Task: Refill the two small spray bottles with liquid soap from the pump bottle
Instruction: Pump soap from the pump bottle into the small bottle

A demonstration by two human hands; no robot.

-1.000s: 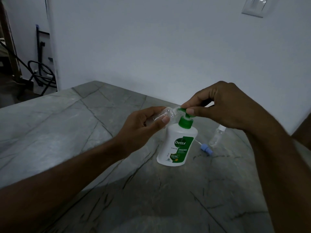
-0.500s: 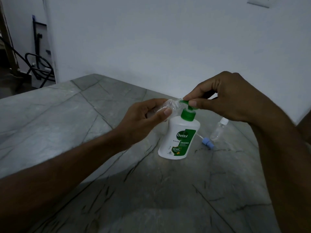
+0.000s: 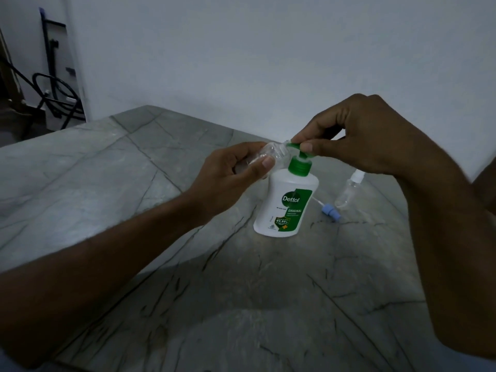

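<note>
Pump bottle lower, under hands.

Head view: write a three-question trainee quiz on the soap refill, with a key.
1. True or false: the left hand holds a clear small bottle at the pump nozzle.
2. The right hand grips: A) the green pump head B) the blue sprayer cap C) nothing.
3. Fill in: the second spray bottle stands on the ____.

Key: 1 true; 2 A; 3 table.
</note>
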